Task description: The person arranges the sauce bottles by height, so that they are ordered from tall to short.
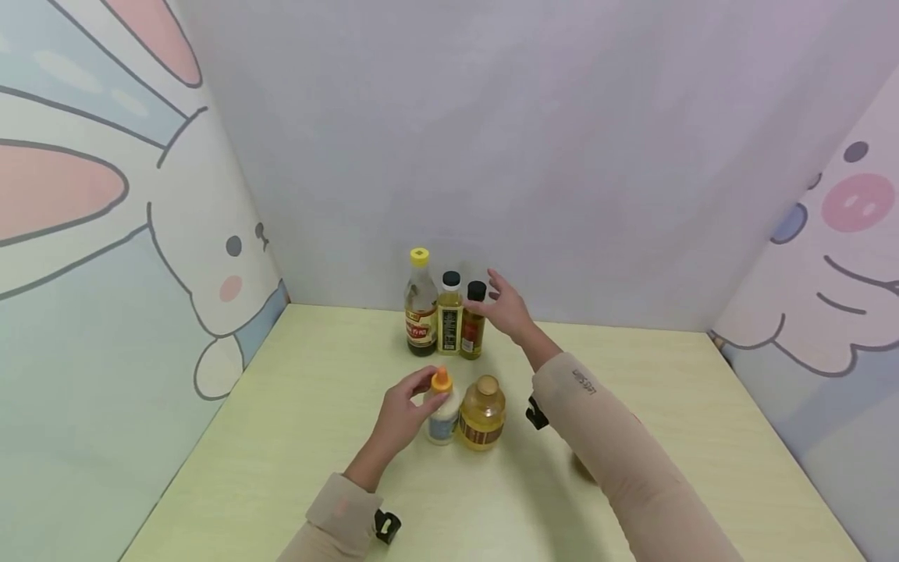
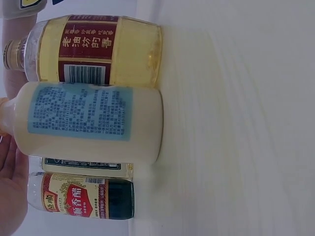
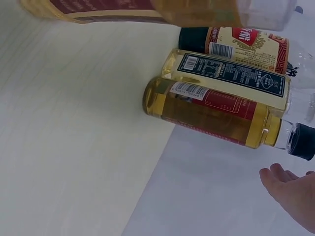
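My left hand (image 1: 407, 410) is at the neck of a cream-white squeeze bottle (image 1: 442, 425) with an orange nozzle cap, thumb in front and fingers curled at its far side. The bottle stands upright, its blue label showing in the left wrist view. Right beside it stands a rounded oil bottle (image 1: 481, 417) with a gold cap. My right hand (image 1: 507, 308) is spread beside the dark cap of a slim amber oil bottle (image 1: 472, 336); in the right wrist view its fingertips are apart from that cap. Nothing is held in the right hand.
At the back wall a vinegar bottle (image 1: 421, 312) with a yellow cap and a square yellow oil bottle (image 1: 449, 316) stand in a row with the amber one. A brownish object (image 1: 583, 468) is mostly hidden by my right sleeve. Fabric walls (image 1: 562, 156) enclose the pale table (image 1: 302, 406).
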A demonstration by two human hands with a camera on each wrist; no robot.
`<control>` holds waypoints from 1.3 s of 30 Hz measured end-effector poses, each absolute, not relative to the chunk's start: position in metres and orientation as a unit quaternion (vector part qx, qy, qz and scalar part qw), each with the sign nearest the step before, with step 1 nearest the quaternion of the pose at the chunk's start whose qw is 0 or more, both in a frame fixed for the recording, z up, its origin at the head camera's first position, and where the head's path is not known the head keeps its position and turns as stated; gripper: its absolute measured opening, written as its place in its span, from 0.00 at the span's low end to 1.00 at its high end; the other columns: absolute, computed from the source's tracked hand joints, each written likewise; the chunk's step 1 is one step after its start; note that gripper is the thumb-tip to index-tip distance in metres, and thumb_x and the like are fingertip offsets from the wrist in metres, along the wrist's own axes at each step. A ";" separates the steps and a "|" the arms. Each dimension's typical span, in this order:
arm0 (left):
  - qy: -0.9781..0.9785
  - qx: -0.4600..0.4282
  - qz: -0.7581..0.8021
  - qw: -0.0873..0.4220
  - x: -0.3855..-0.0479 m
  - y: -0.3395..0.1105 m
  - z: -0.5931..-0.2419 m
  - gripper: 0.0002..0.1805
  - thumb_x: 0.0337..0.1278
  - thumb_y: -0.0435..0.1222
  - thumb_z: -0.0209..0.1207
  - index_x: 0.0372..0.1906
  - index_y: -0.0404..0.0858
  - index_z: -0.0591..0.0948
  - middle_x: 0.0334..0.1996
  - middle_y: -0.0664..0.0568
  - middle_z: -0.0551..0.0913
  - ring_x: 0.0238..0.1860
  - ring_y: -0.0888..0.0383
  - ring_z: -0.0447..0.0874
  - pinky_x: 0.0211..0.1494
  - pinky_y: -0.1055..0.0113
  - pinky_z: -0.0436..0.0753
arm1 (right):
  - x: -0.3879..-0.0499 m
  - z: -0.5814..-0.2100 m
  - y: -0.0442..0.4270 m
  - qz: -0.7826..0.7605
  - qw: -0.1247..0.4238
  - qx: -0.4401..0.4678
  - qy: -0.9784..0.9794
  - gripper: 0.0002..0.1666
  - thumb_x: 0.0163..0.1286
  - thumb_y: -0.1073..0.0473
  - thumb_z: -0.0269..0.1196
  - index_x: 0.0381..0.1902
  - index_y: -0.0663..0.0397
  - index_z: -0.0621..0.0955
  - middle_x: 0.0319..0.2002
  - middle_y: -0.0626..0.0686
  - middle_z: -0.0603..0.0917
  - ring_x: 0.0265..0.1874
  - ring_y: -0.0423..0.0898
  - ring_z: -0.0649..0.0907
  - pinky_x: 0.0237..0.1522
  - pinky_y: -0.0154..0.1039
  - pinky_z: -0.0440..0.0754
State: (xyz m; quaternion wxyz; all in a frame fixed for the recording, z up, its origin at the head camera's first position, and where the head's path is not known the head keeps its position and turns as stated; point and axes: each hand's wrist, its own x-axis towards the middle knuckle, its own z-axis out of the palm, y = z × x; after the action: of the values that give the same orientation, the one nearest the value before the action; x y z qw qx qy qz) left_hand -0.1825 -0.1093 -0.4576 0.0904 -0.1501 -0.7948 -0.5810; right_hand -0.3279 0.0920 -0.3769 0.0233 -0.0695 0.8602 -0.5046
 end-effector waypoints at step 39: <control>-0.806 -0.149 -0.565 0.095 -0.184 -0.115 -0.454 0.23 0.60 0.37 0.66 0.58 0.35 0.78 0.52 0.46 0.81 0.52 0.47 0.79 0.57 0.46 0.76 | -0.284 -0.328 0.148 -0.509 0.035 -0.088 0.856 0.49 0.66 0.52 0.68 0.77 0.49 0.54 0.72 0.58 0.63 0.68 0.55 0.66 0.63 0.55 0.68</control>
State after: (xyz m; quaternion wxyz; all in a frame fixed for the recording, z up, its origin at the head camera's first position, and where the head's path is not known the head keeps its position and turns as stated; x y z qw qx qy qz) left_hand -0.1843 -0.1148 -0.4544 0.0949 -0.1486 -0.8060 -0.5650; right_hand -0.2842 0.1479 -0.3277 0.0347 -0.0877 0.8558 -0.5087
